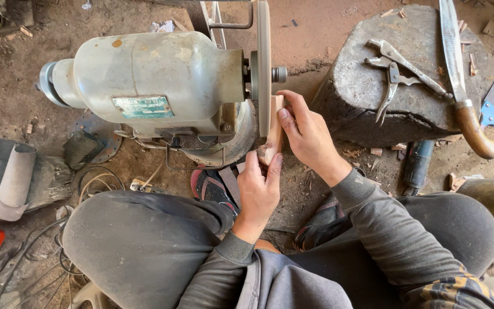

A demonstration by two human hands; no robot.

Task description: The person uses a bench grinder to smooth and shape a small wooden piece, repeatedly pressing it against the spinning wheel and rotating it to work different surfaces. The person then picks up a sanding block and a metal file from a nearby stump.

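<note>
Wood piece: a short, pale tan strip with a rounded lower end, held upright with its flat side against the disc.
Left hand: fingers closed around the lower end of the wood piece.
Right hand: fingers closed on its upper part, pressing it towards the disc.
Motor: grey-white housing lying on its side on the dirt floor, the disc on its shaft.
Stump: just right of the hands, carrying pliers and a knife with a wooden handle.
</note>
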